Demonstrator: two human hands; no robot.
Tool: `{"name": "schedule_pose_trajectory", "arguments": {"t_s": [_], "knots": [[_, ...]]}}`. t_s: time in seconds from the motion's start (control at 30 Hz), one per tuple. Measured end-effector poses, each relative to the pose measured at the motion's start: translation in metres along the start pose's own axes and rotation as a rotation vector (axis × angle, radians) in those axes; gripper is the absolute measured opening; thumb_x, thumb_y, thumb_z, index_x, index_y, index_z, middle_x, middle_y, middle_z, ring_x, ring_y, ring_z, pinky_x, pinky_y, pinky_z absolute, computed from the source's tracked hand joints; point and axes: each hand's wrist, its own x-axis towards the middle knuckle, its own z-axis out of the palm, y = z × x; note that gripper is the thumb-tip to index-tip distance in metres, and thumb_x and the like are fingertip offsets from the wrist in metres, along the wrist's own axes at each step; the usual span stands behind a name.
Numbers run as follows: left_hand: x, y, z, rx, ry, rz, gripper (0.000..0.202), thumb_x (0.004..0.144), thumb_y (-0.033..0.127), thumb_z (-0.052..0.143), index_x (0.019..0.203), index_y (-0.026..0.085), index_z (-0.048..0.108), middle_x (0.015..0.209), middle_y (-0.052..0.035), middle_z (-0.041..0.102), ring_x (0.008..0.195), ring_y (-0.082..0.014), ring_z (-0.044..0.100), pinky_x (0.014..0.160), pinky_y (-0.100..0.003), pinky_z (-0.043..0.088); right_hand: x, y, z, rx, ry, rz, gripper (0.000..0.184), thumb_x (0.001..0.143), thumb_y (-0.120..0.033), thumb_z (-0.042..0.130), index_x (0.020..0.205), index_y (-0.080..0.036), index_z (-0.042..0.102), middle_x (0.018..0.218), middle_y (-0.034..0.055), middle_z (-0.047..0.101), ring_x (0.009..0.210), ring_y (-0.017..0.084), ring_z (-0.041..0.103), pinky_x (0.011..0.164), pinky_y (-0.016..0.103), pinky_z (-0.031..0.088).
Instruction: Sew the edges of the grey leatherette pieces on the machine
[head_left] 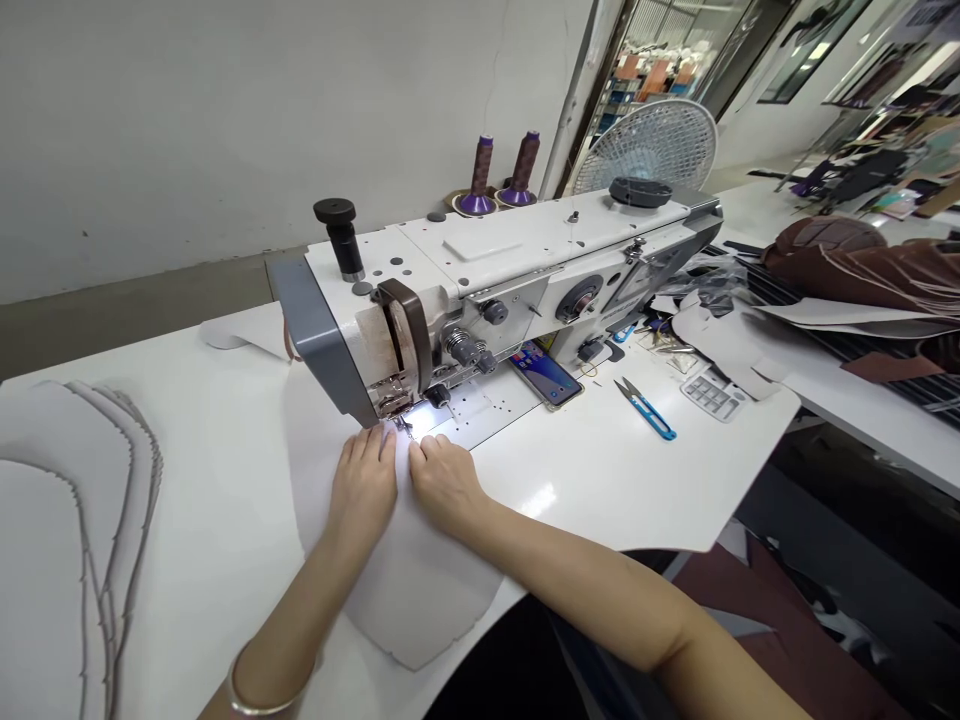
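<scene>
A pale grey sheet piece (pixel 420 590), perhaps leather or fabric seen from its backing side, lies on the white table under the sewing machine (pixel 480 270). My left hand (pixel 366 475) rests flat on this piece, its fingers stretched toward the lit presser foot (pixel 403 424). Just right of the needle area, my right hand (pixel 444 480) has its fingers curled in a pinch at the piece's edge. The fingertips of both hands are close to the foot. The needle itself is too small to make out.
Stacked grey pieces (pixel 112 480) lie at the left. Right of the machine are a phone (pixel 551 372), blue thread snips (pixel 646 408) and a grey compartment tray (pixel 712 396). Two brown thread cones (pixel 482 170) and a fan (pixel 652 145) stand behind. Brown pieces (pixel 862 265) are piled far right.
</scene>
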Motion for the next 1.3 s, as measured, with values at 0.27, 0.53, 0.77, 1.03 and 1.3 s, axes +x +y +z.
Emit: {"name": "schedule_pose_trajectory", "arguments": {"t_s": [0.27,0.53,0.77,1.03,1.3], "knots": [[-0.005,0.01,-0.002,0.04,0.041,0.012,0.035,0.086,0.006,0.035,0.109,0.006,0.061,0.117,-0.0194,0.061,0.114,-0.0296,0.053,0.095,-0.043,0.042,0.002,0.003,-0.003,0.01,-0.032,0.034,0.016,0.09,-0.011,0.038,0.092,-0.017,0.053,0.086,0.0079,0.057,0.08,0.02,0.051,0.056,0.026,0.037],[-0.004,0.015,-0.007,0.016,0.017,0.015,0.035,0.084,0.007,0.035,0.108,0.008,0.061,0.116,-0.0187,0.062,0.113,-0.0297,0.054,0.094,-0.044,0.043,0.001,0.008,-0.001,0.029,-0.029,0.15,0.018,0.095,-0.023,0.036,0.087,-0.02,0.051,0.079,0.0041,0.057,0.068,0.017,0.054,0.051,0.025,0.031],[-0.003,0.01,-0.003,-0.019,-0.015,-0.009,0.037,0.084,0.006,0.034,0.111,0.008,0.06,0.121,-0.0196,0.059,0.118,-0.0291,0.05,0.097,-0.045,0.041,0.001,0.006,-0.007,0.087,-0.009,0.156,0.016,0.094,-0.017,0.037,0.102,-0.018,0.05,0.085,0.0043,0.06,0.074,0.018,0.055,0.055,0.026,0.034],[0.003,0.0,0.0,0.02,-0.044,-0.005,0.038,0.084,0.006,0.034,0.111,0.007,0.06,0.122,-0.0196,0.058,0.116,-0.0296,0.05,0.097,-0.044,0.041,0.005,0.008,-0.001,0.11,0.0,0.189,0.016,0.095,-0.022,0.039,0.088,-0.017,0.052,0.082,0.0052,0.06,0.074,0.017,0.055,0.057,0.026,0.035],[0.003,-0.002,-0.003,-0.091,-0.016,0.036,0.046,0.088,0.008,0.032,0.125,0.021,0.054,0.117,-0.0145,0.059,0.111,-0.0262,0.052,0.09,-0.041,0.045,0.007,0.006,0.006,0.026,0.004,0.135,0.018,0.092,-0.012,0.034,0.091,-0.017,0.051,0.082,0.0063,0.058,0.076,0.018,0.054,0.055,0.025,0.036]]}}
